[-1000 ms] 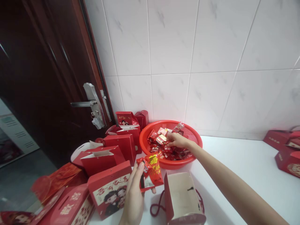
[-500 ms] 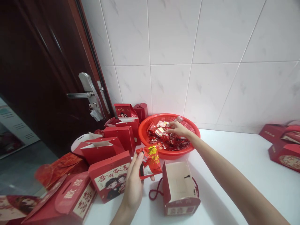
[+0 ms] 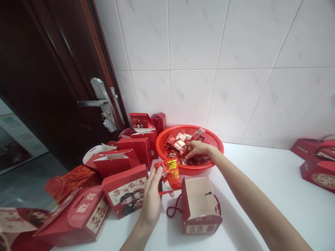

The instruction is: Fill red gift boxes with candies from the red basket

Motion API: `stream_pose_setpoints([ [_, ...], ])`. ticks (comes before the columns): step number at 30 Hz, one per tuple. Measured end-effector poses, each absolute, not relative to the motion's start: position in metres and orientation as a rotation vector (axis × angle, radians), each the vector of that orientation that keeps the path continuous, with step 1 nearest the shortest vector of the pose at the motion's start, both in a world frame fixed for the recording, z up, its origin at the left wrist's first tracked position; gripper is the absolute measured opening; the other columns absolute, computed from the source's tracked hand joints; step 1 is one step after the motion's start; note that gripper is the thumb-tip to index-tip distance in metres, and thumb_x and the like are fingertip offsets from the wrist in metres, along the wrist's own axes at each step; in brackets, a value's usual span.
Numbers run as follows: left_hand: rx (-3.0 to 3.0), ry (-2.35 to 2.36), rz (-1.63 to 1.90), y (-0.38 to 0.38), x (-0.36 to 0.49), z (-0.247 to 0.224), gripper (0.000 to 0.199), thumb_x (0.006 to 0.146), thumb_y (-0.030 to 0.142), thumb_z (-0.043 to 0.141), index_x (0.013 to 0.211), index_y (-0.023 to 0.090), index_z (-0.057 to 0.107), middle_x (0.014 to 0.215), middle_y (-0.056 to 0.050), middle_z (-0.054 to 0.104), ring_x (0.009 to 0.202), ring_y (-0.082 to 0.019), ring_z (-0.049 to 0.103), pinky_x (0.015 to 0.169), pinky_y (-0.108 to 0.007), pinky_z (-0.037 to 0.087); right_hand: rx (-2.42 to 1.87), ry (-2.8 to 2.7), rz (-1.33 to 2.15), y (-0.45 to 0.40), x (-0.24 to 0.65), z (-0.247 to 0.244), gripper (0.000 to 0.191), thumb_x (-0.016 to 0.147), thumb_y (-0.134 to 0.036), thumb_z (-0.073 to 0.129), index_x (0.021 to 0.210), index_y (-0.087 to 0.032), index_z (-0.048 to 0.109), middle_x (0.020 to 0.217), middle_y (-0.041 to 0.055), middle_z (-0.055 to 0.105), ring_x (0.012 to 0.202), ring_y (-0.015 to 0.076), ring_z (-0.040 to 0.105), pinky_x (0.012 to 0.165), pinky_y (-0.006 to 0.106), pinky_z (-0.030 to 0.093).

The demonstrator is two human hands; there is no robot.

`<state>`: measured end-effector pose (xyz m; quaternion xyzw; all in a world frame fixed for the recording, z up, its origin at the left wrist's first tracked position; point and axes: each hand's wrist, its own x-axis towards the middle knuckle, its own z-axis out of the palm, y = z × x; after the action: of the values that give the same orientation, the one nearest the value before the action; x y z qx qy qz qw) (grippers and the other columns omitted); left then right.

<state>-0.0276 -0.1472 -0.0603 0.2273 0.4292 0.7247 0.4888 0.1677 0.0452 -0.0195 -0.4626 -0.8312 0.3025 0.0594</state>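
My left hand (image 3: pixel 153 197) is closed around a red snack packet (image 3: pixel 171 177) with yellow lettering, and a smaller red wrapped piece is pinned against it under the thumb. My right hand (image 3: pixel 197 149) reaches into a red plastic basket (image 3: pixel 217 137), thumb and forefinger apart, fingertips down among wrapped candies (image 3: pixel 179 144). Nothing shows in its grasp, though the candies partly hide the fingertips. Just in front of the basket, between my forearms, stands an open red gift box (image 3: pixel 201 219) with a pale inside and a dark red cord handle (image 3: pixel 174 210).
Several red paper gift boxes (image 3: pixel 128 190) stand along the left, some with their tops open. More red boxes (image 3: pixel 318 174) lie at the far right of the white table (image 3: pixel 251 167). A tiled wall (image 3: pixel 193 94) rises behind; a dark door (image 3: pixel 57 69) is at left.
My right hand has lowered deeper into the candies, its thumb now spread from the forefinger. My left hand keeps the packet, with little movement. The view has shifted slightly.
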Motion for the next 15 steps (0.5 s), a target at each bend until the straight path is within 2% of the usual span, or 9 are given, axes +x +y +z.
stream_pose_setpoints([
  [3,0.567,1.065,1.708,-0.147,-0.027,-0.058,0.035,0.067,0.044,0.087,0.089,0.022,0.072,0.084,-0.005,0.072,0.085,-0.027,0.069,0.064,-0.032,0.053,-1.379,-2.589,0.870,0.041,0.162,-0.017,0.032,0.067,-0.030,0.086,0.095,-0.021,0.075,0.094,0.0038,0.071,0.087,0.0236,0.065,0.072,0.030,0.047],
  [9,0.638,1.108,1.684,-0.148,-0.027,-0.058,0.040,0.068,0.050,0.085,0.090,0.020,0.071,0.085,-0.005,0.072,0.084,-0.027,0.069,0.066,-0.033,0.053,-1.305,-2.767,0.837,0.031,0.156,-0.010,0.047,0.069,-0.029,0.085,0.115,-0.027,0.077,0.108,0.0035,0.070,0.095,0.0223,0.064,0.073,0.026,0.046],
  [13,0.697,1.139,1.688,-0.147,-0.028,-0.061,0.042,0.070,0.053,0.083,0.090,0.019,0.070,0.086,-0.005,0.072,0.085,-0.026,0.069,0.068,-0.034,0.053,-1.352,-2.826,0.961,0.029,0.155,-0.011,0.054,0.072,-0.025,0.080,0.126,-0.029,0.073,0.095,0.0013,0.071,0.079,0.0177,0.062,0.063,0.024,0.044],
  [15,0.717,1.152,1.691,-0.146,-0.029,-0.062,0.041,0.071,0.054,0.082,0.090,0.019,0.071,0.086,-0.005,0.072,0.085,-0.027,0.069,0.069,-0.034,0.053,-1.352,-2.836,0.987,0.028,0.155,-0.014,0.052,0.072,-0.023,0.078,0.123,-0.029,0.074,0.084,-0.0009,0.069,0.071,0.0156,0.060,0.060,0.024,0.043],
])
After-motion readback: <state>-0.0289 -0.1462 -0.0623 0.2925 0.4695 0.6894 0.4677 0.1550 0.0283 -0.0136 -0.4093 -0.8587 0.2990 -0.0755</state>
